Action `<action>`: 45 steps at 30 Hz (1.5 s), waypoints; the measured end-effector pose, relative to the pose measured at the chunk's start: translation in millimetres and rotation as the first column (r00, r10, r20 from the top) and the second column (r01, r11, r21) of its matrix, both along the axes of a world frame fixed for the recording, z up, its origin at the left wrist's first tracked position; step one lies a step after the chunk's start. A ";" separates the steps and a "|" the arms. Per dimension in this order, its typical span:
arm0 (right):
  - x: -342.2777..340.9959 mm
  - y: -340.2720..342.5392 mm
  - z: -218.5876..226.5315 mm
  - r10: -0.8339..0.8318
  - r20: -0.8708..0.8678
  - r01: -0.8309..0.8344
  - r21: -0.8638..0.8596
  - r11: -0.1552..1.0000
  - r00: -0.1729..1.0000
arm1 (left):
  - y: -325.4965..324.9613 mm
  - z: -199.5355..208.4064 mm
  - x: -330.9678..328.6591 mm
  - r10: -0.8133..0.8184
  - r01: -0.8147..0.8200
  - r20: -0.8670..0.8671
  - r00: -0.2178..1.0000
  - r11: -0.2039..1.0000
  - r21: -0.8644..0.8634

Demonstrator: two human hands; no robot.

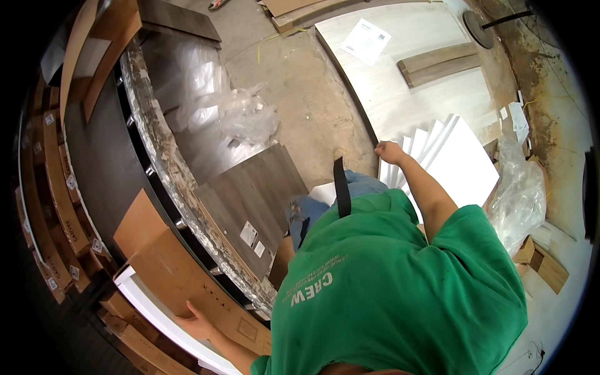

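Note:
My left hand [199,325] reaches to the lower left, thumb apart from its fingers. It lies against an open cardboard box [200,290], beside a long white panel [164,315] at the box's edge. My right hand [390,152] is closed at the dark edge of a pale board [350,69], next to a fanned stack of white panels [459,165]. Whatever its fingers grip, if anything, is hidden. On the pale board lie a white paper sheet [365,41] and two brownish wood strips [440,64].
A dark conveyor [106,162] with a worn, foil-like edge runs along my left. Clear plastic wrap [228,119] heaps beyond a grey wood-grain panel [253,200]. More plastic [519,194] lies at right near the stained wall. Stacked cardboard boxes [59,194] stand far left.

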State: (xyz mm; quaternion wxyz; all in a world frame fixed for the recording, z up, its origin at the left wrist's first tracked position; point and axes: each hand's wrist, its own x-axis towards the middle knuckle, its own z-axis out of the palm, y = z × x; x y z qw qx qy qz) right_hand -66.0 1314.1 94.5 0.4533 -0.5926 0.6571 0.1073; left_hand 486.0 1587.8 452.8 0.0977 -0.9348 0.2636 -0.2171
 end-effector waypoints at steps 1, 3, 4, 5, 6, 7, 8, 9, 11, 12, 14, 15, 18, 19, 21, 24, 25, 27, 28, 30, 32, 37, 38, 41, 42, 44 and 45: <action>-8.5 -11.8 -6.9 -0.019 -0.011 0.019 -0.001 1.000 1.000 | 1.2 -1.6 5.0 -0.012 0.012 0.007 1.000 1.000 -0.008; -14.5 -40.6 -0.9 -0.059 -0.058 0.060 0.023 0.998 0.997 | 7.0 -11.1 16.6 -0.037 0.038 0.033 0.999 0.999 -0.010; -17.9 -52.2 -5.0 -0.072 -0.065 0.073 0.010 0.997 0.995 | 17.3 -18.2 25.1 -0.047 0.047 0.052 0.998 0.999 0.001; -25.1 -62.2 -12.2 -0.086 -0.072 0.086 -0.001 0.996 0.994 | 18.6 -18.5 31.7 -0.058 0.057 0.071 0.996 0.998 0.014; -29.2 -71.2 -18.0 -0.108 -0.079 0.107 -0.008 0.994 0.991 | 11.5 -15.5 32.6 -0.034 0.027 0.131 0.991 0.998 0.055; -30.8 -82.5 -16.6 -0.093 -0.089 0.093 0.000 0.996 0.992 | 0.4 -15.2 27.4 -0.018 -0.001 0.191 0.981 0.995 0.096; -33.1 -96.2 -16.9 -0.067 -0.114 0.071 0.036 0.997 0.991 | -18.5 -15.6 16.6 0.001 -0.035 0.248 0.969 0.990 0.135; -35.1 -111.9 -18.7 -0.043 -0.136 0.053 0.073 0.996 0.990 | -48.7 -18.8 11.5 -0.203 0.193 0.260 0.944 0.979 0.065; -40.7 -134.6 -22.0 -0.038 -0.160 0.046 0.042 0.998 0.986 | -140.1 -28.1 -25.5 -0.552 0.593 0.308 0.775 0.804 -0.050; -41.0 -150.8 -20.3 -0.076 -0.192 0.085 0.040 0.996 0.978 | -185.6 -46.9 -51.3 -0.605 0.619 0.129 0.786 0.770 -0.156; -35.6 -187.4 -19.3 -0.119 -0.264 0.132 0.031 0.991 0.957 | -257.4 -102.7 -90.3 -0.704 0.598 -0.246 0.666 0.701 -0.388; -36.9 -208.9 -26.9 -0.126 -0.279 0.121 -0.035 0.992 0.952 | -292.4 -127.0 -116.8 -0.672 0.567 -0.484 0.561 0.737 -0.367; -19.5 -284.4 -18.7 -0.217 -0.354 0.245 0.035 0.969 0.910 | -392.7 -214.4 -152.5 -0.561 0.705 -0.824 0.084 0.618 -0.349; -13.0 -304.8 -28.8 -0.256 -0.376 0.288 0.029 0.957 0.890 | -423.6 -243.6 -159.7 -0.540 0.752 -0.842 0.010 0.558 -0.349; -0.4 -343.3 -49.3 -0.310 -0.400 0.350 0.029 0.936 0.863 | -477.0 -323.6 -173.2 -0.442 0.730 -0.892 -0.100 0.576 -0.368; 19.9 -399.0 -95.8 -0.320 -0.419 0.372 0.046 0.927 0.850 | -536.3 -400.9 -198.4 -0.183 0.768 -0.983 0.013 0.631 -0.108; 26.5 -419.7 -116.5 -0.328 -0.411 0.383 0.057 0.922 0.851 | -551.0 -411.6 -214.1 -0.157 0.811 -0.986 0.054 0.583 -0.048; 38.4 -460.5 -163.1 -0.350 -0.403 0.405 0.057 0.913 0.846 | -555.2 -446.7 -237.9 -0.125 0.824 -0.992 0.005 0.563 -0.067; 41.9 -479.0 -190.2 -0.374 -0.405 0.428 0.049 0.903 0.835 | -552.0 -459.9 -246.4 -0.166 0.854 -0.986 0.027 0.517 -0.064; 37.7 -507.0 -261.8 -0.366 -0.408 0.414 0.033 0.910 0.836 | -551.1 -479.8 -259.9 -0.259 0.911 -0.965 0.050 0.408 -0.063; 28.8 -527.4 -338.4 -0.360 -0.451 0.417 0.029 0.909 0.817 | -562.8 -486.3 -270.0 -0.207 0.893 -0.975 0.079 0.450 -0.023; 9.4 -557.5 -443.9 -0.429 -0.504 0.462 -0.065 0.885 0.750 | -570.4 -498.0 -257.3 -0.154 0.735 -0.988 0.001 0.670 -0.104; 9.6 -560.2 -453.5 -0.420 -0.500 0.454 -0.057 0.889 0.758 | -567.5 -499.0 -255.9 -0.164 0.721 -0.987 0.008 0.684 -0.108; 17.5 -555.6 -463.0 -0.395 -0.620 0.409 -0.128 0.903 0.678 | -558.7 -502.3 -258.3 -0.165 0.695 -0.986 0.008 0.711 -0.113; 14.9 -556.7 -467.4 -0.387 -0.641 0.384 -0.153 0.911 0.663 | -558.4 -501.9 -259.6 -0.176 0.685 -0.984 0.014 0.719 -0.118; -12.8 -542.1 -459.4 -0.372 -0.536 0.389 -0.087 0.917 0.757 | -557.6 -500.1 -261.5 -0.173 0.696 -0.985 0.017 0.709 -0.113; -28.1 -535.1 -461.3 -0.435 -0.522 0.455 -0.097 0.885 0.734 | -556.8 -501.1 -261.8 -0.182 0.701 -0.983 0.014 0.703 -0.120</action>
